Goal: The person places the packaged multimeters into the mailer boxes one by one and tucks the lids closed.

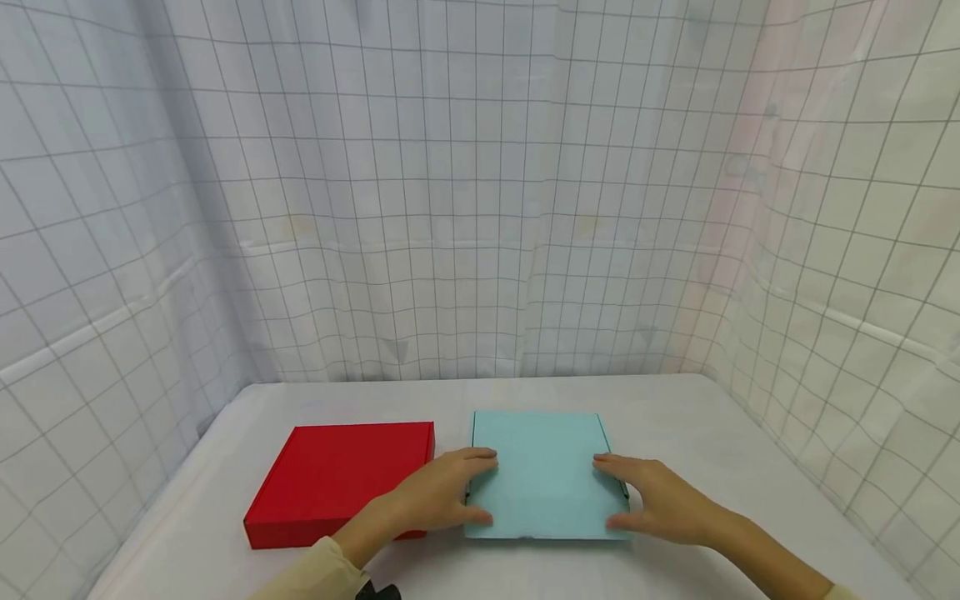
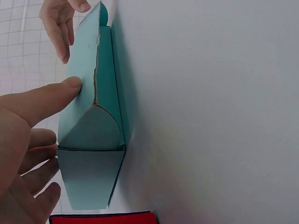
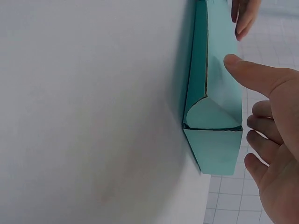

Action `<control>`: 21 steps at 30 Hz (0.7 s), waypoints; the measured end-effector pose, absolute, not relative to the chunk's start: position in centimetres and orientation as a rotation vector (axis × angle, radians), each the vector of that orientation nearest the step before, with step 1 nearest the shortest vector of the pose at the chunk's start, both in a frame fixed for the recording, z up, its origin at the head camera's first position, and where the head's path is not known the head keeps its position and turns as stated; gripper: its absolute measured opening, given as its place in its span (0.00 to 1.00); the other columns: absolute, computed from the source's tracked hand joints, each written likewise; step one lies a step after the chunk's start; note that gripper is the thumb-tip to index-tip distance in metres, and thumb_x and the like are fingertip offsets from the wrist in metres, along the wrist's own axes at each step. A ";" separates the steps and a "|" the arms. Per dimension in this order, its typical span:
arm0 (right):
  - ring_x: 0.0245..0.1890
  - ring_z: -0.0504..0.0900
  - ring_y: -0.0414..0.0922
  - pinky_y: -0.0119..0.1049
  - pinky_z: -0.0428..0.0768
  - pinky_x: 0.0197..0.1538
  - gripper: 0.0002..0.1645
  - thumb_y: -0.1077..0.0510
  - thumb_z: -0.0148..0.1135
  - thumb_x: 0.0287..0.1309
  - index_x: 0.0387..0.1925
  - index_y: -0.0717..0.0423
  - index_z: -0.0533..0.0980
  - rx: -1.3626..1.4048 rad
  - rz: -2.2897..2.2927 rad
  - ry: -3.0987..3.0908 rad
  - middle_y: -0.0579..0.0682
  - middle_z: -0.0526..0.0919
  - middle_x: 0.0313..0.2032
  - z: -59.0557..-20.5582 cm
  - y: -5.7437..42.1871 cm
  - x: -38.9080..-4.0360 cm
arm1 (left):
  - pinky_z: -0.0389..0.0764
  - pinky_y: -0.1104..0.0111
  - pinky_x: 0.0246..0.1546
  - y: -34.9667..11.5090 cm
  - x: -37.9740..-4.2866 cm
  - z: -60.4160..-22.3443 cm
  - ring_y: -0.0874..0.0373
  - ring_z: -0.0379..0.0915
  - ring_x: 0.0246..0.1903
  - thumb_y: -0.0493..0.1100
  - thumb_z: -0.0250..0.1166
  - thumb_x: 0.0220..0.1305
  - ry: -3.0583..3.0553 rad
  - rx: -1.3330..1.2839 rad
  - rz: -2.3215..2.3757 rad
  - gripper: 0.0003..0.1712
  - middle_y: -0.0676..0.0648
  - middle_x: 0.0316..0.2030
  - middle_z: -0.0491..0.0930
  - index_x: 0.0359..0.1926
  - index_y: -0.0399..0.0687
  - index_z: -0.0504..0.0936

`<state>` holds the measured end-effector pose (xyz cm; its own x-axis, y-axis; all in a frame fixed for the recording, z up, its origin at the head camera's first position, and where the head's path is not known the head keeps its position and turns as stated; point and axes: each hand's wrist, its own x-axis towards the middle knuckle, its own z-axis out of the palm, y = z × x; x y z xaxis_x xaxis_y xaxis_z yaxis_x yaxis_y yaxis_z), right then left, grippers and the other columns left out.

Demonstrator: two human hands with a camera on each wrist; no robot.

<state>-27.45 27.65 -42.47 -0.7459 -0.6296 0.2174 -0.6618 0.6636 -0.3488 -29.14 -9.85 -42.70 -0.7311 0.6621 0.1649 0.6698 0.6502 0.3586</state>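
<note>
A light blue cardboard box (image 1: 543,479) lies on the white table in the head view. My left hand (image 1: 438,493) is at its left side, thumb and fingertips over the lid's edge. Opposite it, my right hand (image 1: 663,504) touches the right side, fingers extended. Along the front, the left wrist view shows the lid (image 2: 80,105) slightly raised over a darker teal front wall (image 2: 108,74). A rounded side tab (image 3: 212,114) shows under the lid in the right wrist view. Both thumbs lie on top, the other fingers beside the box's ends.
To the left of the blue box lies a flat red box (image 1: 341,475), partly behind my left forearm. A white cloth covers the table (image 1: 585,575). White curtains with a grid pattern (image 1: 480,192) enclose the back and both sides.
</note>
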 end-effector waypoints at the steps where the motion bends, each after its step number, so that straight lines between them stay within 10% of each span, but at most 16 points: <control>1: 0.69 0.72 0.56 0.56 0.72 0.66 0.51 0.34 0.71 0.59 0.71 0.64 0.71 1.094 0.634 -2.804 0.55 0.73 0.70 -42.5 27.5 -27.5 | 0.76 0.60 0.63 -9.9 -29.1 -42.8 0.50 0.67 0.68 0.57 0.77 0.60 -2.841 -1.146 -0.631 0.42 0.49 0.69 0.72 0.69 0.42 0.77; 21: 0.68 0.73 0.56 0.53 0.73 0.65 0.47 0.44 0.80 0.52 0.66 0.68 0.75 1.136 0.675 -2.824 0.58 0.73 0.69 -42.5 26.9 -27.8 | 0.77 0.59 0.62 -10.1 -29.1 -43.2 0.48 0.69 0.67 0.56 0.79 0.58 -2.826 -1.170 -0.675 0.41 0.48 0.67 0.75 0.66 0.40 0.80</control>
<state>-27.82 26.90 -42.54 -0.7343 -0.6546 0.1795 -0.6650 0.6409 -0.3835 -29.08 -10.10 -43.19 -0.7209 0.6720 0.1695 0.6761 0.6282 0.3851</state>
